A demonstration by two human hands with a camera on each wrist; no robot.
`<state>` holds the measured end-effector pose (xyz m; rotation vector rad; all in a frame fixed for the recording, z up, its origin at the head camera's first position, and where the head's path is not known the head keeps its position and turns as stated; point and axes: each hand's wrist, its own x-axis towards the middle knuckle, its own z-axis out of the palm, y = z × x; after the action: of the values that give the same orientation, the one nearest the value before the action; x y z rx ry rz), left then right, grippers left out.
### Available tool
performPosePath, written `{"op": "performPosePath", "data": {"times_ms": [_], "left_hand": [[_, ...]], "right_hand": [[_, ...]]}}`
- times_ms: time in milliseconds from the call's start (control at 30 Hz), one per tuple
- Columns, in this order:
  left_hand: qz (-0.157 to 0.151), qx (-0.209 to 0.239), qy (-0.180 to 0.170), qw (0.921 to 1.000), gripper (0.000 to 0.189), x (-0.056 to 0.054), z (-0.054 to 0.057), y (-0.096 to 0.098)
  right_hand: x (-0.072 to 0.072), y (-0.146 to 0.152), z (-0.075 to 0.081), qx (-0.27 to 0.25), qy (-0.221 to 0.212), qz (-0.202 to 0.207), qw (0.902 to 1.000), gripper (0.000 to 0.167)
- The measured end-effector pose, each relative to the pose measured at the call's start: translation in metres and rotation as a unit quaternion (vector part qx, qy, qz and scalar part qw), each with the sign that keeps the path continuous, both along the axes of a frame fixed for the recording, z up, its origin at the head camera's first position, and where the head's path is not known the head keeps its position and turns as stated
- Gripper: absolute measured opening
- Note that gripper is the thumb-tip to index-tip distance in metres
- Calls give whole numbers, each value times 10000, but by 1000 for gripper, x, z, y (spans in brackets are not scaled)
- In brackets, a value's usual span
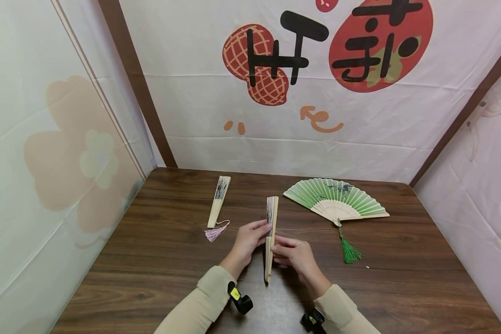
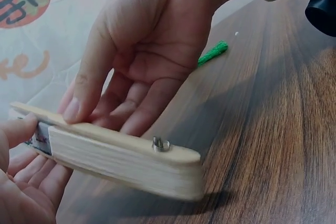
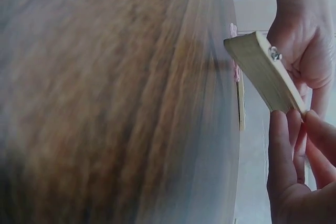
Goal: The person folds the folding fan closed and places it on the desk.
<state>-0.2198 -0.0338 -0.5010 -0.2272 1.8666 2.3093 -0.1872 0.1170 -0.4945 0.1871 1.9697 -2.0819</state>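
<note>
Both hands hold a folded fan over the middle of the table, with its long side pointing away from me. My left hand pinches its printed part from the left. From the right, my right hand grips it lower down between thumb and fingers. The left wrist view shows the fan's pale stacked ribs and a small metal loop at the pivot end. In the right wrist view the rib end is tilted, with the right fingers at its lower edge.
A second folded fan with a pink tassel lies at the back left of the wooden table. At the back right lies a spread green fan with a green tassel. Printed cloth walls surround the table.
</note>
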Motion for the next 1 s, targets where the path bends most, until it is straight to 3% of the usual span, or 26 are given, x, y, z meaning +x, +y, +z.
{"op": "performPosePath", "data": {"times_ms": [233, 500, 767, 1000], "left_hand": [[11, -153, 193, 9997, 40, 0, 6, 4], [175, -281, 150, 9993, 40, -1, 6, 6], [92, -470, 296, 9984, 39, -1, 6, 4], [167, -765, 415, 9961, 31, -15, 7, -1]], "right_hand": [[-4, -6, 0, -129, -72, -273, 9995, 36], [-13, -10, 1, -278, -173, -490, 9983, 36], [-35, -10, 7, -455, -211, -898, 9947, 36], [-60, -15, 10, -281, -65, -1093, 9936, 32]]}}
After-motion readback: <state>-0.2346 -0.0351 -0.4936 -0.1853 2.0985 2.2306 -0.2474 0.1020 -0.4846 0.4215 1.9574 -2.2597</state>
